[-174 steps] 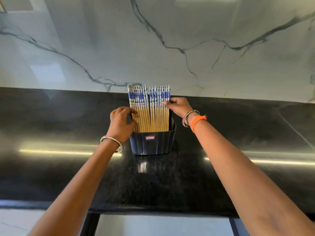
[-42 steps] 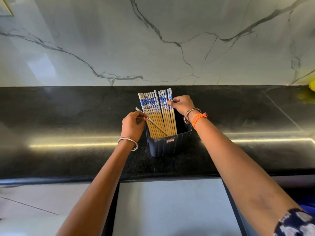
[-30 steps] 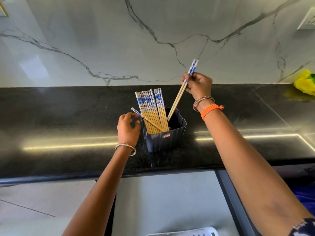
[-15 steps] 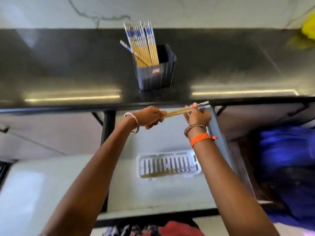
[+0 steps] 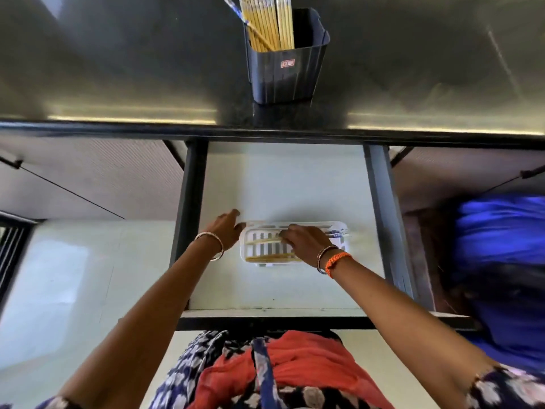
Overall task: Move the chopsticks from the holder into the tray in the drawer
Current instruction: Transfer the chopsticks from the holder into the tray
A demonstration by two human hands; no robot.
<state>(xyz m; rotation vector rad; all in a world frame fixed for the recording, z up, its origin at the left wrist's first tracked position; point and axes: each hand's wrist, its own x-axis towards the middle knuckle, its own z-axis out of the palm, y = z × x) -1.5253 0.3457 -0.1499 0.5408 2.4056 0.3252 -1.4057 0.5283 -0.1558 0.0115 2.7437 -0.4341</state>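
A dark holder (image 5: 287,69) stands on the black counter and holds several yellow chopsticks (image 5: 269,23) with blue tops. Below it, in the open drawer (image 5: 283,184), lies a white slotted tray (image 5: 295,242). My right hand (image 5: 305,240) is over the tray, fingers pinched on a pair of chopsticks (image 5: 265,240) that lies across the slots. Another pair (image 5: 269,257) lies along the tray's near edge. My left hand (image 5: 225,228) rests with fingers apart against the tray's left end, holding nothing.
The black counter edge (image 5: 265,132) overhangs the drawer's back. Dark drawer rails (image 5: 188,202) run down both sides. Blue cloth (image 5: 498,249) fills the space at the right. The drawer's white floor surrounds the tray.
Both hands came down from the counter edge into the drawer. The pair held between them now lies in the tray, and my left hand has let go of it.
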